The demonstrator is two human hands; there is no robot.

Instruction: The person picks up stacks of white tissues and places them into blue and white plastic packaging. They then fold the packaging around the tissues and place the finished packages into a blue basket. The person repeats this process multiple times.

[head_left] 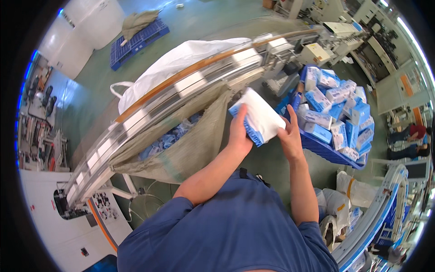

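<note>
In front of my body I hold a stack of white tissues, tilted, with a blue-and-white plastic wrapper bunched along its left and lower edges. My left hand is closed on the wrapped left side, thumb on top. At the stack's right corner my right hand pinches with its thumb, while one finger points up and away; its other fingers are partly hidden. Left of the stack hangs a wide-mouthed woven sack with crumpled blue-and-white wrappers inside. A blue crate heaped with tissue packs stands to the right.
A curved conveyor carrying spaced white packs runs beyond the sack, with a large white bag behind it. Filled sacks and a second curved rail lie at lower right. A blue pallet rests on the far floor.
</note>
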